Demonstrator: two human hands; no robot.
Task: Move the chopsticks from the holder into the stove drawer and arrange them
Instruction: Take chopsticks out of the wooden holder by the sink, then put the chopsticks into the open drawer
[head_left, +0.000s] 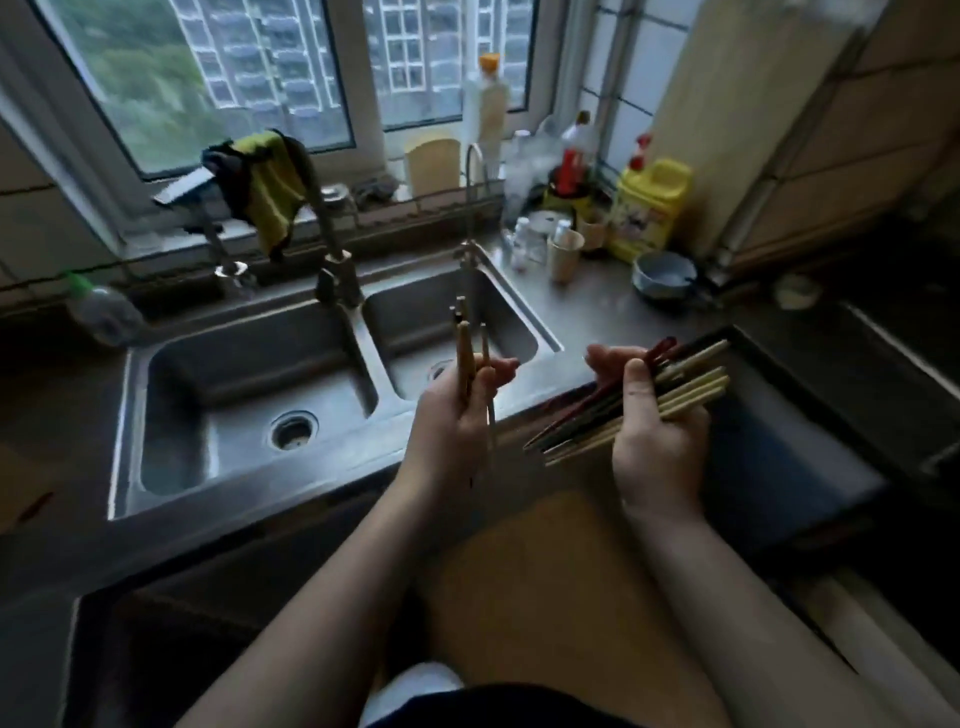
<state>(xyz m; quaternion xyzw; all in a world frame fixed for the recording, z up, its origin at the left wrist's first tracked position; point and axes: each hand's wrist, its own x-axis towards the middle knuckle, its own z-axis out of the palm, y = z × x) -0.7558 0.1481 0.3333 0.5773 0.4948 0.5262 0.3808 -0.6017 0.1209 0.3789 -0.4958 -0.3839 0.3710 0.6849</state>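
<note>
Both hands full, near edge of steel double sink (208, 374).
We see the left hand (452, 415) gripping a few slim pale chopsticks (462, 348) upright over the right basin; the right hand (657, 441) curls round a mixed bundle (691, 384), pale wood and dark red, lying slantwise.
</note>
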